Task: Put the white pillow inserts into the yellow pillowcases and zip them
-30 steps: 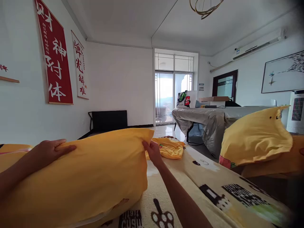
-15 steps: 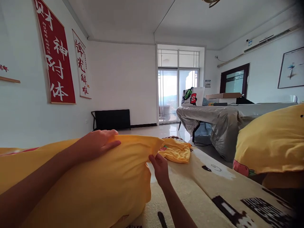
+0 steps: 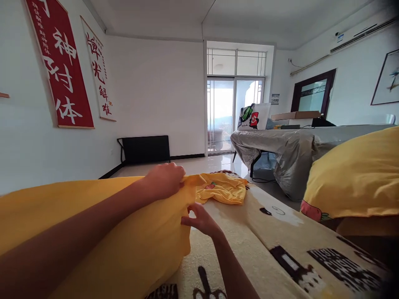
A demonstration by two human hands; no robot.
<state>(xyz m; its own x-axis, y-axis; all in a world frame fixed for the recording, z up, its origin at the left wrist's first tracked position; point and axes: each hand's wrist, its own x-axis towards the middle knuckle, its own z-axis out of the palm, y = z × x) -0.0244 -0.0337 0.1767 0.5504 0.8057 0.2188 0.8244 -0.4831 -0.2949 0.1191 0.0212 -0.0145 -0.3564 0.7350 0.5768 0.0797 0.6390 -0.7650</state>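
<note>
A large yellow cloth cover spreads across the lower left, its upper edge raised and its right side hanging down in soft folds. My left hand is closed on the top edge near the right corner, with bunched cloth under the fingers. Just below it, my right hand is at the hanging side edge, thumb and fingers apart, the fingertips against or very near the cloth. What lies inside the cover is hidden. Beyond the hands, a smaller yellow cloth with a carrot print lies crumpled.
A cream blanket with dark patterns lies beneath everything. To the right rests a plump yellow pillow. Behind it stands a table draped in grey plastic, bearing a printed bag and a flat box. A black folded panel leans by the wall.
My left hand has moved right along the top edge and closed on the cloth near the corner. My right hand has loosened its pinch and dropped slightly left. The view has tilted down.
</note>
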